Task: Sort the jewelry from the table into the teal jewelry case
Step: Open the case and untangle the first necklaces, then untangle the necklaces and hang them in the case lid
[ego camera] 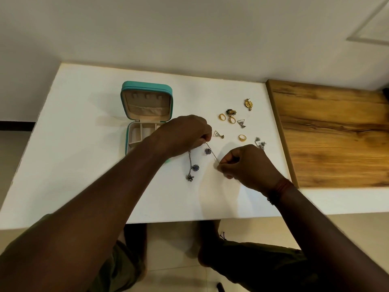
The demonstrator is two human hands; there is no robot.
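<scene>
The teal jewelry case (pixel 147 89) stands open on the white table (pixel 84 144), lid upright, beige compartments showing. My left hand (pixel 185 133) and my right hand (pixel 246 165) each pinch one end of a silver chain with purple flower charms (pixel 208 151), stretched between them just above the table; its tail with more charms (pixel 192 169) hangs below my left hand. Loose on the table to the right lie three gold rings (pixel 222 116), two triangular earrings (pixel 219 134), two ornate gold pieces (pixel 248 103) and a small silver cluster (pixel 260 143).
A wooden board (pixel 336 133) covers the table's right side. A wall runs along the table's far edge. My knees and the tiled floor (pixel 174 245) show below the near edge.
</scene>
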